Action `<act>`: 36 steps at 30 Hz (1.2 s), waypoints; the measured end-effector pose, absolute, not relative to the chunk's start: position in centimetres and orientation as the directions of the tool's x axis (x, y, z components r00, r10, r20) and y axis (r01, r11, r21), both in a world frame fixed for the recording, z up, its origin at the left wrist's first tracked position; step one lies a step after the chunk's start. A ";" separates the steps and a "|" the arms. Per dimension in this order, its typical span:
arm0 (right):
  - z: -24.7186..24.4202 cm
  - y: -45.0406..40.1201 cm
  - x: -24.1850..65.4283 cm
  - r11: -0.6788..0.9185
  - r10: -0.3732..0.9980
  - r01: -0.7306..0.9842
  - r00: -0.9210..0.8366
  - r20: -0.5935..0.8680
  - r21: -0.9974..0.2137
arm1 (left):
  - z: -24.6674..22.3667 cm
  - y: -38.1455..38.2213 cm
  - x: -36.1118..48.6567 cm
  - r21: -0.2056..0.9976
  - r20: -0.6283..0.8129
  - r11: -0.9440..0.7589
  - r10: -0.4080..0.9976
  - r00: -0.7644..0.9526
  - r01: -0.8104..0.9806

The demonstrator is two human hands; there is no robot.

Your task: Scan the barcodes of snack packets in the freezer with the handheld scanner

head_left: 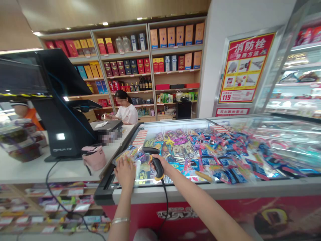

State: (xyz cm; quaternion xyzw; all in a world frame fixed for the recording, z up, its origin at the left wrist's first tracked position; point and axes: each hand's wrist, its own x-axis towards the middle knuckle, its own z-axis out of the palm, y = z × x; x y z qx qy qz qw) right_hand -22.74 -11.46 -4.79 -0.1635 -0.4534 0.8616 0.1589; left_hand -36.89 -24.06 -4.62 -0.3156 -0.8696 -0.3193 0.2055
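Note:
In my right hand (160, 162) is a black and yellow barcode scanner (157, 169), my fingers wrapped round its handle. Its head points left, towards a clear plastic package (130, 152). Over that package lies my left hand (125, 172), its fingers curled onto the crinkled wrapping; what is inside is hard to make out. Both hands are above the front left corner of a glass-topped chest freezer (175, 191). Colourful ice cream packets (218, 157) show through the glass. A black cable (166, 197) hangs from the scanner down the freezer's front.
On the white counter (72, 172) at left stand a black checkout terminal (67, 110) and a pink pouch (94, 158). A person in a white top (128, 113) sits behind the counter. Shelves of boxed goods (125, 67) line the back wall.

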 end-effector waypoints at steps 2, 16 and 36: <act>-4.6 -11.7 -22.7 -0.540 0.406 -0.123 -0.904 -0.130 -0.833 | -4.8 -24.0 -37.0 0.423 0.562 0.597 0.417 -0.714 0.682; -4.0 -11.9 -22.5 -0.572 0.407 -0.127 -0.901 -0.147 -0.810 | -4.3 -24.1 -36.8 0.336 0.589 0.635 0.435 -0.682 0.696; 0.7 -6.7 2.2 -0.237 0.807 -0.489 -0.580 0.111 -0.839 | 1.1 -12.0 -23.3 0.300 0.774 0.174 0.531 -0.346 0.938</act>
